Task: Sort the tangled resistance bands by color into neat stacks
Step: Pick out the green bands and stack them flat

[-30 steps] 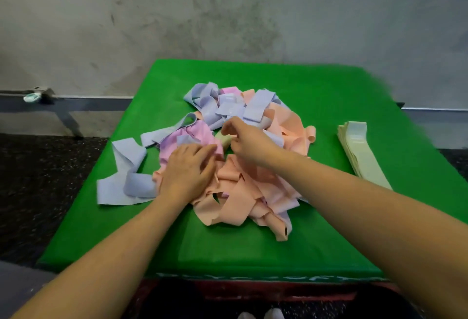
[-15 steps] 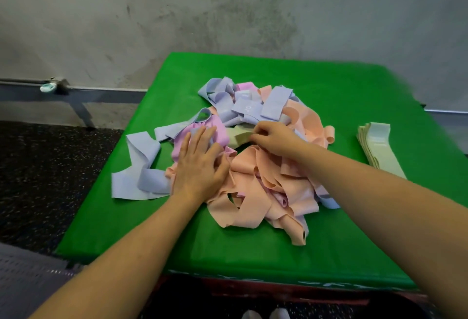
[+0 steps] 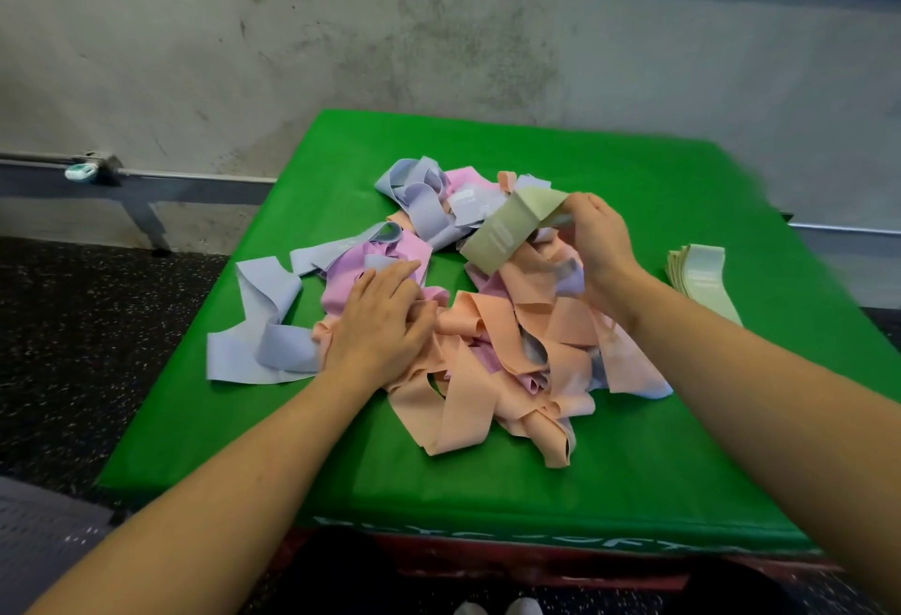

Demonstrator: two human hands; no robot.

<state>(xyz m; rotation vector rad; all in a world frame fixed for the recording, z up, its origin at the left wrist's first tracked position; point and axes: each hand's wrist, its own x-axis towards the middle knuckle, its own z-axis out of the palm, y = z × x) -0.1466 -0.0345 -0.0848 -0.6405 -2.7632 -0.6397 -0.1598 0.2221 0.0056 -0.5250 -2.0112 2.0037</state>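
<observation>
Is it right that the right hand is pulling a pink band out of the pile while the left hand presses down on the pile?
Not quite. The band that the right hand pulls up is pale green, not pink, as the head view shows. The rest holds: the left hand presses flat on the pile.

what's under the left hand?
The left hand presses flat on pink bands and peach bands in the tangle. Anything beneath its palm is covered.
</observation>
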